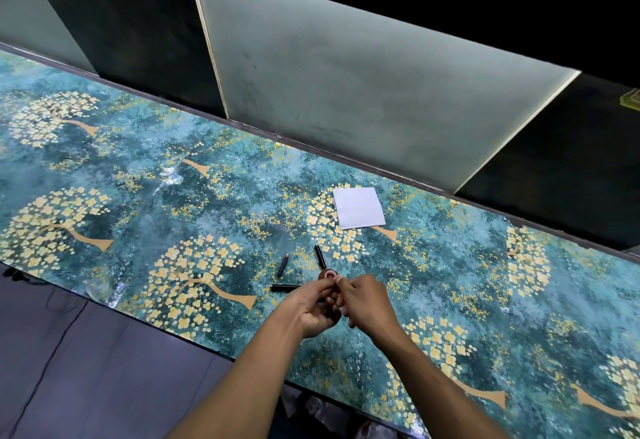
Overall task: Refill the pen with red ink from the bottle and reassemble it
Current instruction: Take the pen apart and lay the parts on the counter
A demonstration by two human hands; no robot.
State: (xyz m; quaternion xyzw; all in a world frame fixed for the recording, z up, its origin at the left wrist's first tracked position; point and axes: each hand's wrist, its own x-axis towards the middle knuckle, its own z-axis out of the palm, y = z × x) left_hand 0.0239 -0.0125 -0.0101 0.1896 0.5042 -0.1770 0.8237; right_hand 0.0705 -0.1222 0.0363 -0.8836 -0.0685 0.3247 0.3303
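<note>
My left hand (313, 312) and my right hand (367, 300) meet low over the patterned table (173, 203). The left hand curls around a small dark ink bottle (334, 318), mostly hidden under the palm. Its brown round top (328, 275), with a pinkish-white ring, pokes out beyond the fingers, and my right fingertips pinch at it. Three pen parts lie just left of the hands: a black piece with a red tip (283, 264), a black piece (320, 256) and another black piece (284, 288) beside my left knuckles.
A folded white paper (358, 207) lies beyond the pen parts toward the back edge. Frosted glass panels (346, 74) rise behind the table. The table's near edge (194, 341) runs diagonally, with grey floor and a thin cable (52, 355) on the left.
</note>
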